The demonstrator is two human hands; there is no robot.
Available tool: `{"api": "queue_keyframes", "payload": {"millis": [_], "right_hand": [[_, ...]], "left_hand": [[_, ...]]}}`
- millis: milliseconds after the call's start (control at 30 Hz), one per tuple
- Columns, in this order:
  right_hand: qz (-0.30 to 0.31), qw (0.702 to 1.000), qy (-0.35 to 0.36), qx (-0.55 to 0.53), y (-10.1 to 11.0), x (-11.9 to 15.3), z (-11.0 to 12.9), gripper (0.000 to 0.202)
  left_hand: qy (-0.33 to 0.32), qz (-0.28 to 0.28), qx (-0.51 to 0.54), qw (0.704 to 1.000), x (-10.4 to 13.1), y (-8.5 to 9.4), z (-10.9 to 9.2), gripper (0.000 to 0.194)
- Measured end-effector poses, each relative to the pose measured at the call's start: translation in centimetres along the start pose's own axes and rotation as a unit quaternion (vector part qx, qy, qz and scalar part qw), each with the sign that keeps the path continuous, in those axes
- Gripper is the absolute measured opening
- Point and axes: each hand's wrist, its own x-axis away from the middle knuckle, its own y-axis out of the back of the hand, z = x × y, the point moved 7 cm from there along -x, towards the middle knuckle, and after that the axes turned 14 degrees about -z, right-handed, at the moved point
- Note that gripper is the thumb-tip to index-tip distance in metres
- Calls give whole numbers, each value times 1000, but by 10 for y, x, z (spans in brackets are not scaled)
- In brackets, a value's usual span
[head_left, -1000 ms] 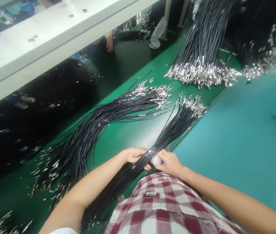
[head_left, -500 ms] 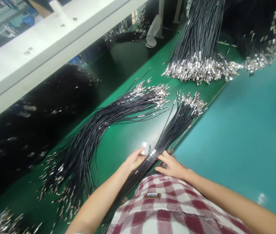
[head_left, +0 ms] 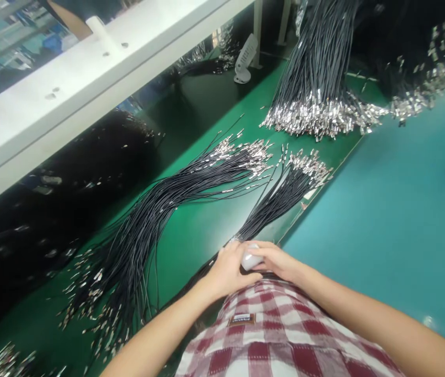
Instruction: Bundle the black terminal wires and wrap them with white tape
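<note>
A bundle of black cables [head_left: 275, 204] with silvery ends lies slantwise along the edge of the green table and runs down under my hands. My left hand [head_left: 228, 269] is closed over the bundle's middle, its fingers wrapped round the cables. Just right of it, my right hand [head_left: 271, 259] grips a whitish roll [head_left: 251, 257], which looks like tape, on top of the bundle. The fingertips of both hands nearly meet there. The part of the bundle beneath the hands is hidden.
Another loose cable bundle [head_left: 167, 196] lies to the left on the green table [head_left: 191, 230]. A thick cable pile [head_left: 316, 68] sits at the back right. A white shelf beam [head_left: 69, 89] crosses the upper left. A small grey-white stand [head_left: 245, 58] is behind.
The roll has passed from my left hand to my right. My left hand has moved over the bundle and closed on it; the bundle's middle is now covered.
</note>
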Motion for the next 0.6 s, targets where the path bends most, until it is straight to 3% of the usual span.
{"api": "queue_keyframes", "payload": {"millis": [33, 133, 167, 233, 300, 400, 467, 600], "right_hand": [[-21, 1000, -10, 8, 4, -3, -5, 38], [-26, 998, -58, -9, 13, -11, -21, 44], [-16, 997, -69, -8, 14, -13, -24, 46], [-5, 996, -74, 40, 16, -18, -29, 43], [-31, 989, -63, 132, 20, -24, -29, 32], [-69, 969, -7, 236, 20, -36, -19, 23], [-50, 969, 42, 238, 12, -43, -10, 28], [15, 971, 150, 186, -3, -47, 7, 52]], "left_hand": [[19, 6, 24, 1000, -5, -3, 10, 34], [131, -63, 110, 983, -26, 0, 54, 31], [186, -62, 138, 971, -31, -4, 70, 34], [299, 0, 195, 934, -33, -20, 92, 39], [369, 79, 239, 895, -29, -34, 96, 40], [393, 185, 267, 860, -17, -40, 85, 25], [411, 239, 288, 831, -6, -40, 78, 25], [449, 223, 287, 816, 8, -41, 90, 42]]}}
